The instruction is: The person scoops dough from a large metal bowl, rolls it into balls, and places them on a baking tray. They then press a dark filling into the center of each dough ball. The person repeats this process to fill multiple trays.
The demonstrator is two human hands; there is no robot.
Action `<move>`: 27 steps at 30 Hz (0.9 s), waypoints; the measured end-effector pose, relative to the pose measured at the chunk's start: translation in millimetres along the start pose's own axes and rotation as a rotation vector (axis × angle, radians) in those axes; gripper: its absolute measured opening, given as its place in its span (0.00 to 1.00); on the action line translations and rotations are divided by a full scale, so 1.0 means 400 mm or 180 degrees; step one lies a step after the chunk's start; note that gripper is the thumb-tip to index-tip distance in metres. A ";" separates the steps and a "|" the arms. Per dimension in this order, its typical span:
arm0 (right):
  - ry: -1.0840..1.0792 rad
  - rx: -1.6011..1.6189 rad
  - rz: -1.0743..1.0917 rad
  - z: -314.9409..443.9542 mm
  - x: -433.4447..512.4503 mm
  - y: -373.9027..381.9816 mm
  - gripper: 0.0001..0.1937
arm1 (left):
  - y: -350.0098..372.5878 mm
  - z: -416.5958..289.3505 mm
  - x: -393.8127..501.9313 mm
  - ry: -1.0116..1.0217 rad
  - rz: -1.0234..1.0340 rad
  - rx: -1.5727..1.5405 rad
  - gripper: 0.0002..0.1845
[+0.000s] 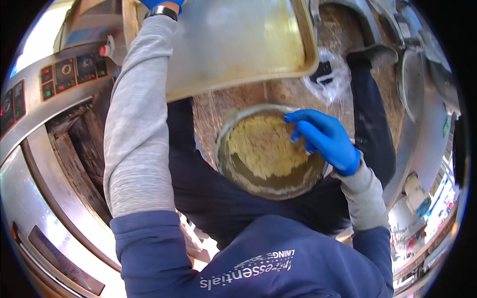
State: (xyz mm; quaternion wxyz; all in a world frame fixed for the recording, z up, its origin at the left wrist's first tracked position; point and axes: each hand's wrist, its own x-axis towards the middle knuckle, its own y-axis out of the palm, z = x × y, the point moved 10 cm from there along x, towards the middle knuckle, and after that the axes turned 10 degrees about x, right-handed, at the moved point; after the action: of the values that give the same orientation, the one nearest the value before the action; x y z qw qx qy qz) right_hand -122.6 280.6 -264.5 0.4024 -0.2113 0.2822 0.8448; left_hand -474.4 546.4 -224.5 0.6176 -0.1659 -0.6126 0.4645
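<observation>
My right hand (323, 140), in a blue glove, hovers over the right side of a round metal bowl (222, 164). Its fingers are bent and apart, and I see nothing held between them. Inside the bowl is a pale yellow, cracked mass (266, 145), with a greyish-brown surface showing along its near side. The bowl sits between my legs. My left hand (162, 3), also gloved in blue, is mostly cut off at the top edge, by the left part of a large metal sheet pan (238, 44). Its fingers are out of view. The pan's surface looks greasy and yellowish towards the right.
At left stands a steel appliance with a control panel (65, 70) of knobs and red lights. Near it is a bottle with a red cap (103, 51). A clear plastic bag (329, 89) lies right of the pan, near my shoe (372, 56). A metal pan (411, 85) stands farther right.
</observation>
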 end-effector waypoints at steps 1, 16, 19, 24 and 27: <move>-0.0044 -0.0269 0.0178 -0.048 0.012 0.028 0.17 | -0.075 0.015 -0.010 -0.0118 -0.0414 -0.0492 0.32; 0.1322 -0.4922 0.2282 -1.033 0.035 0.112 0.23 | -0.573 -0.088 -1.052 -0.2709 0.3097 -0.5755 0.22; 0.1524 -0.4869 0.2299 -0.971 0.036 0.135 0.17 | -0.546 -0.100 -1.131 -0.3012 0.3579 -0.5741 0.23; 0.0882 -0.3878 0.1643 -0.722 0.021 0.146 0.18 | -0.458 -0.102 -1.303 -0.3586 0.4383 -0.5169 0.26; -0.0048 -0.2392 0.0577 -0.440 -0.045 0.187 0.18 | -0.470 -0.183 -1.380 -0.4206 0.5239 -0.5633 0.26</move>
State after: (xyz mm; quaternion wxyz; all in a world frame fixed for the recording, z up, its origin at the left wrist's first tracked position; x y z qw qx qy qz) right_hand -148.8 117.9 -363.3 0.2227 -0.3121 -0.0325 0.9230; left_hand -237.7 47.6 -425.5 -0.5466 -0.5619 -0.6042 0.1434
